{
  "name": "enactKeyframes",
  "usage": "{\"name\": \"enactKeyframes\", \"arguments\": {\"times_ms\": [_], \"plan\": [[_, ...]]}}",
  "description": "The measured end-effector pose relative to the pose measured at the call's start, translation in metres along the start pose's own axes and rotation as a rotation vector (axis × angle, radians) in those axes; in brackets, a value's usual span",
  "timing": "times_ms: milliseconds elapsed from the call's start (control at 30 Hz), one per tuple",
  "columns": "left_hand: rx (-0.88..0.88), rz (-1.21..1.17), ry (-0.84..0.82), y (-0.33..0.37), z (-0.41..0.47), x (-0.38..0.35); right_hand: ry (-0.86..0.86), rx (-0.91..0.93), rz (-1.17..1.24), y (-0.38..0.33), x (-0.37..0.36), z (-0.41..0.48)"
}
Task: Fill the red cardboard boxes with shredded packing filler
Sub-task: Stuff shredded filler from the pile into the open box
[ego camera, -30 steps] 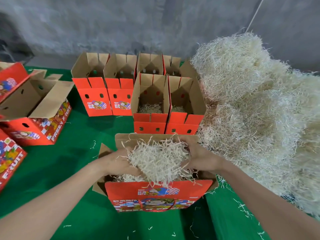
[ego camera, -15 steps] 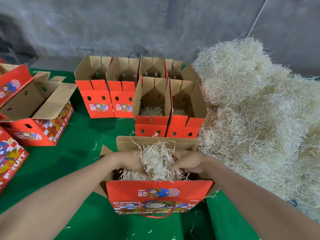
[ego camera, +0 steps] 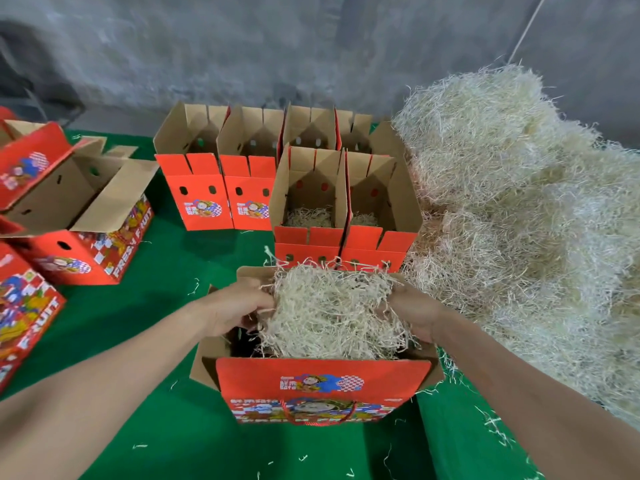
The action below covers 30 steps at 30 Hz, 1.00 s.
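A red cardboard box [ego camera: 322, 389] stands open on the green table in front of me. A wad of pale shredded filler [ego camera: 332, 317] fills its mouth and rises above the rim. My left hand [ego camera: 232, 311] grips the wad's left side, my right hand [ego camera: 415, 315] grips its right side. A large heap of the same filler [ego camera: 519, 209] lies on the right. Just behind the near box, two open red boxes [ego camera: 308, 202] [ego camera: 377, 206] hold a thin layer of filler at the bottom.
Several more open red boxes [ego camera: 197, 174] stand in a row at the back. Other red boxes [ego camera: 79, 230] sit tilted at the left edge. Loose strands lie on the green table [ego camera: 166, 341]. A grey wall runs behind.
Half a second ago both hands pressed a small bunched wad down near the box middle. Now they are spread apart at the sides, and the wad is wider and higher.
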<state>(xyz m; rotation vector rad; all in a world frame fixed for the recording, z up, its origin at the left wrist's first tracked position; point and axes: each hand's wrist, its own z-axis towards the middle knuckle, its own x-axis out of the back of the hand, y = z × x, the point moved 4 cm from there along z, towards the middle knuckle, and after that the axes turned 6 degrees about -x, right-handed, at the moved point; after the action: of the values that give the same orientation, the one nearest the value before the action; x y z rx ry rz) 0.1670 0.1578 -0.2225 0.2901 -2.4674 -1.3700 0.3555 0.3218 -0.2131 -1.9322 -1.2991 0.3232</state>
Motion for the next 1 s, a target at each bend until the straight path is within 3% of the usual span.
{"name": "enactKeyframes", "arguments": {"times_ms": [100, 167, 333, 433, 500, 667, 800, 933, 1000], "plan": [[-0.018, -0.137, -0.109, 0.009, -0.002, -0.017, -0.174, 0.017, -0.073, -0.008, -0.02, -0.01], [-0.018, -0.121, -0.092, 0.011, 0.003, -0.032, -0.241, 0.025, -0.168, -0.011, -0.042, -0.008], [-0.102, -0.005, -0.059, 0.011, 0.003, -0.014, 0.004, 0.044, -0.187, -0.009, -0.033, 0.014], [-0.142, 0.062, -0.034, 0.006, -0.003, 0.014, 0.014, 0.022, -0.089, -0.005, -0.01, 0.011], [-0.109, 0.084, -0.092, 0.002, -0.007, 0.018, 0.007, 0.017, -0.152, -0.003, -0.006, 0.008], [-0.166, -0.162, -0.337, 0.0, -0.022, 0.022, -0.018, 0.021, -0.114, -0.004, -0.003, -0.003], [-0.208, -0.348, -0.277, 0.002, -0.026, 0.013, -0.068, 0.016, -0.186, -0.004, -0.01, -0.01], [-0.134, 0.05, -0.353, 0.008, -0.029, -0.023, -0.134, 0.093, -0.179, -0.018, -0.035, -0.01], [-0.12, 0.178, -0.29, 0.012, -0.024, -0.035, -0.177, 0.1, -0.198, -0.024, -0.052, -0.008]]}}
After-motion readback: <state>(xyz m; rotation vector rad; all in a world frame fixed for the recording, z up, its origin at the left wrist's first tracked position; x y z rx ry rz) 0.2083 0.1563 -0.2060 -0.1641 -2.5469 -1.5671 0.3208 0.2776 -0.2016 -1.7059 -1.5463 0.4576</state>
